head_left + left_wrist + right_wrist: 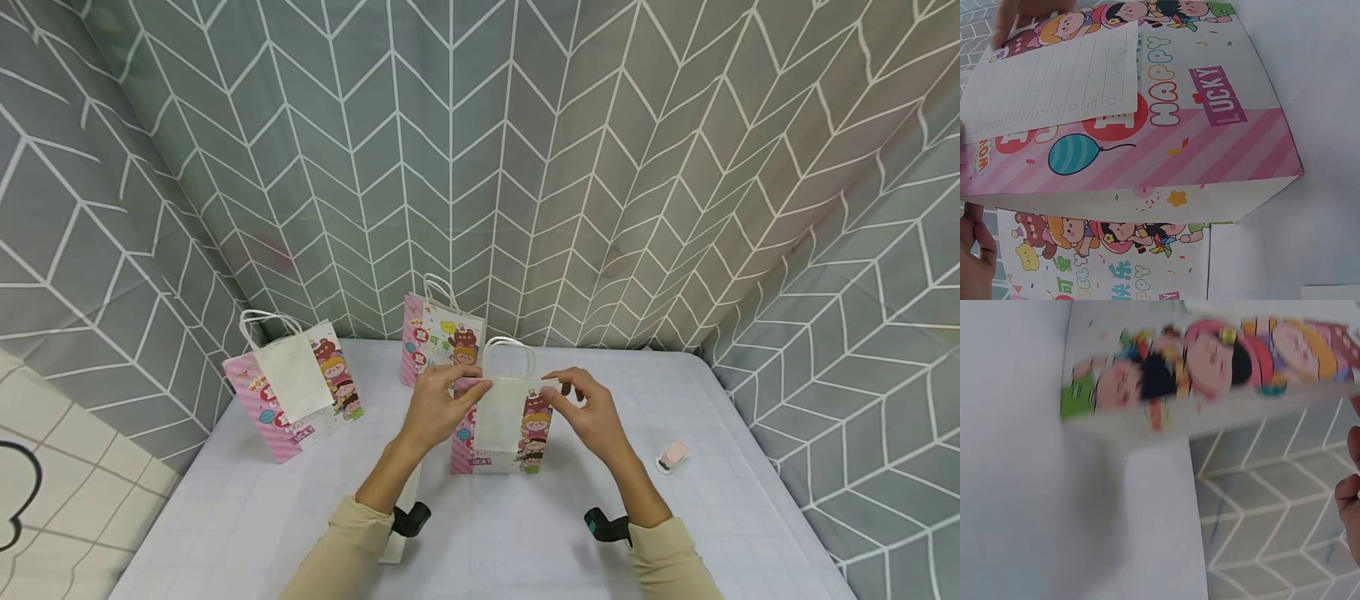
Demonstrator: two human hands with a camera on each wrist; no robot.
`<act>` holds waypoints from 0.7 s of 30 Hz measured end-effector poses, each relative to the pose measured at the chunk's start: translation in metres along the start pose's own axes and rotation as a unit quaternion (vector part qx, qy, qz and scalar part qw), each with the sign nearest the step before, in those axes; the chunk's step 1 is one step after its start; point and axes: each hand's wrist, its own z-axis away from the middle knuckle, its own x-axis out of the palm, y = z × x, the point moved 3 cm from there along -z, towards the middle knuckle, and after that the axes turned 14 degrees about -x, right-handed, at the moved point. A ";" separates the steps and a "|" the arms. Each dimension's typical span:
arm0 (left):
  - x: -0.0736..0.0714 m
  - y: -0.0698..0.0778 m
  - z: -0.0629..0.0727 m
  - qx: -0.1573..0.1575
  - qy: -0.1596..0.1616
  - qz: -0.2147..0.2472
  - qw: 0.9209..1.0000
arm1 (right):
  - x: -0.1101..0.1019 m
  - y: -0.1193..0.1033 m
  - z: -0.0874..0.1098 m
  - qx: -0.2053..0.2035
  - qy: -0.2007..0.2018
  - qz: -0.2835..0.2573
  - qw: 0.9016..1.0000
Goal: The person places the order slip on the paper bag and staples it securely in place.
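Observation:
A paper gift bag (534, 433) with cartoon children and a pink striped side stands upright before me. My left hand (438, 404) pinches its top left corner, thumb in front. At the top right corner, my right hand (592, 417) pinches the rim between thumb and fingers. A white sheet of paper (498, 421) lies flat over the bag's front, hanging from the top edge. Ruled lines and small checkboxes show on that sheet (1066, 78) in the left wrist view. White twisted handles (512, 342) rise above the rim.
A matching bag (442, 342) stands behind this one. Another (322, 437) leans at the left, also with a white sheet on its front. A white strip (393, 546) lies under my left forearm. To the right is a small pink-and-white object (673, 456). Patterned curtains surround the table (525, 533).

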 end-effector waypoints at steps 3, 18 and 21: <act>0.000 -0.001 0.000 0.001 0.002 0.000 1.000 | -0.010 0.016 0.009 0.022 -0.013 0.015 1.000; 0.001 -0.003 0.000 -0.002 0.010 -0.003 1.000 | -0.064 0.055 0.042 0.134 -0.169 0.099 0.971; 0.002 -0.003 0.001 -0.010 0.010 -0.005 1.000 | -0.075 0.062 0.049 0.145 -0.182 0.108 0.967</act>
